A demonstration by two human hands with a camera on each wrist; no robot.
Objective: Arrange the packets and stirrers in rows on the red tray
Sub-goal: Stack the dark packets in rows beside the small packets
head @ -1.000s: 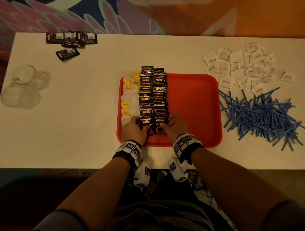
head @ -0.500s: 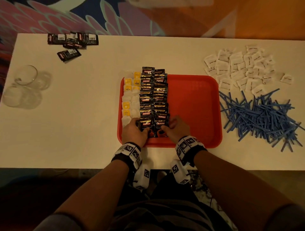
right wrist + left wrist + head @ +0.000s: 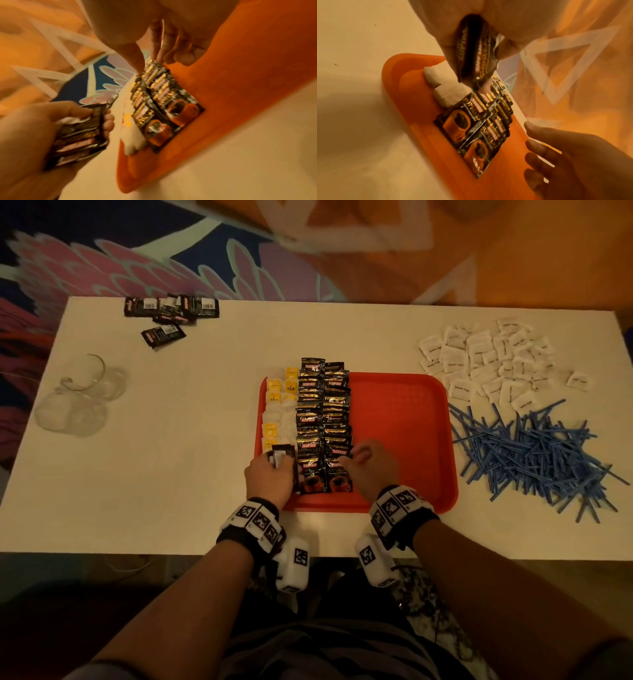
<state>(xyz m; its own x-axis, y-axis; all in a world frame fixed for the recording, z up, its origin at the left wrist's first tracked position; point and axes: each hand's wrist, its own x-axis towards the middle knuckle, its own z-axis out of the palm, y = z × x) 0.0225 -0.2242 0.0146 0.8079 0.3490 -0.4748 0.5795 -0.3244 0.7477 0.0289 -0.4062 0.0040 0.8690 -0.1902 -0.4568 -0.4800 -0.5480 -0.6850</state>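
Observation:
The red tray (image 3: 404,419) lies in the middle of the white table. Along its left side run a column of tea bags (image 3: 279,409) and two columns of black coffee packets (image 3: 323,419). My left hand (image 3: 270,474) grips a small stack of black coffee packets (image 3: 475,54) above the tray's near left corner. My right hand (image 3: 368,465) hovers beside the right coffee column with fingers loosely curled and holds nothing; its fingertips (image 3: 181,56) are just over the tray.
Loose coffee packets (image 3: 171,313) lie at the far left of the table, glass cups (image 3: 78,398) at the left edge. White sugar packets (image 3: 489,361) are heaped at the far right, with a pile of blue stirrers (image 3: 534,453) below them. Bare tray floor lies right of the coffee columns.
Both hands were pressing on the nearest coffee packets. My left hand has since lifted off with a stack of packets, and my right hand has drawn slightly right.

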